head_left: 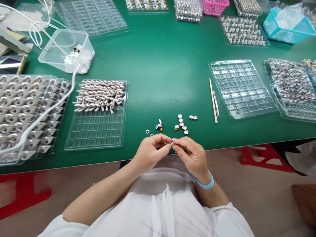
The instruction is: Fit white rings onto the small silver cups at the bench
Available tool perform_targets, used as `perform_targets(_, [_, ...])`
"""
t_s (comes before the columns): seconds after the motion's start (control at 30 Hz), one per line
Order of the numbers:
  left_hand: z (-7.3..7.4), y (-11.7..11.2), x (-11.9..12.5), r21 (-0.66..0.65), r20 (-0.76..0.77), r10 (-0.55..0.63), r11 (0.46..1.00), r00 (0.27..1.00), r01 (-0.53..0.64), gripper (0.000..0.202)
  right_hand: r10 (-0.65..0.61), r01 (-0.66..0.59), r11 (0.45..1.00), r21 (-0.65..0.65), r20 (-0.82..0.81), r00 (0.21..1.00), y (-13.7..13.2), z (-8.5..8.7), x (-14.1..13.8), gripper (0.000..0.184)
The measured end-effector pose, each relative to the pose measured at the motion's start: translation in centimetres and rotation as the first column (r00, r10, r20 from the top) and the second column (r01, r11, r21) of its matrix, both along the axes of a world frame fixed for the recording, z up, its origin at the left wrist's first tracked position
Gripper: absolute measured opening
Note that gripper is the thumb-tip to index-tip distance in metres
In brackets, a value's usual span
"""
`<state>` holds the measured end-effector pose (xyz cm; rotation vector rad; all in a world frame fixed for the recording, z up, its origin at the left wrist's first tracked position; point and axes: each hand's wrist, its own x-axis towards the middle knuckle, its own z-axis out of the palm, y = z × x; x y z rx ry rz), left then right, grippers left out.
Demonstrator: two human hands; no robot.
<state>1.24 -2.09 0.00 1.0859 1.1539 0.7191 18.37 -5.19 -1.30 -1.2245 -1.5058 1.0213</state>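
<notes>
Just past the table's front edge, my left hand point(153, 149) and my right hand point(192, 154) meet, fingertips pinched on a small silvery earbud shell point(172, 144). Fingers hide most of that shell. On the green table beyond them lie several round silvery shells point(181, 124), with a pair of similar shells point(193, 117) to their right. Nearer my left hand are a white earbud piece point(160, 123), a tiny yellow part point(161, 129) and a thin white ring point(147, 131).
At left, a transparent tray point(96, 131) bears rows of grey earbud stems point(100, 95). A white cable point(61, 102) crosses trays of grey shells point(19, 108). Rightward lie a wooden stick point(213, 100), tweezers point(216, 103) and a plastic tray point(243, 89). A blue basket point(281, 33) stands at far right.
</notes>
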Motion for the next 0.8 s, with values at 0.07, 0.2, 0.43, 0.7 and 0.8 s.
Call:
perform_targets(0.07, [0.2,0.1,-0.2,-0.012,0.019,-0.037,0.999,0.999,0.038,0.018,0.013,-0.015,0.999,0.039,0.032,0.999,0.2,0.2,0.2,0.024])
perform_targets(0.2, [0.5,0.5,-0.8,-0.015,0.011,-0.123,0.992,0.992,0.123,0.021,0.012,-0.013,0.999,0.035,0.031,0.999,0.3,0.3,0.5,0.023])
perform_targets(0.43, [0.7,0.6,-1.1,-0.025,-0.022,-0.119,0.993,0.993,0.118,0.019,0.034,-0.037,0.998,-0.045,-0.064,0.997,0.3,0.0,0.5,0.022])
perform_targets(0.7, [0.4,0.7,-1.3,-0.026,0.009,-0.131,0.991,0.991,0.131,0.019,0.026,-0.055,0.987,-0.152,-0.182,0.983,0.2,0.1,0.3,0.017])
perform_targets(0.8, [0.5,0.9,-1.4,-0.057,0.052,-0.131,0.989,0.990,0.134,0.019,0.041,-0.066,0.987,-0.149,-0.162,0.986,0.2,-0.1,0.4,0.018])
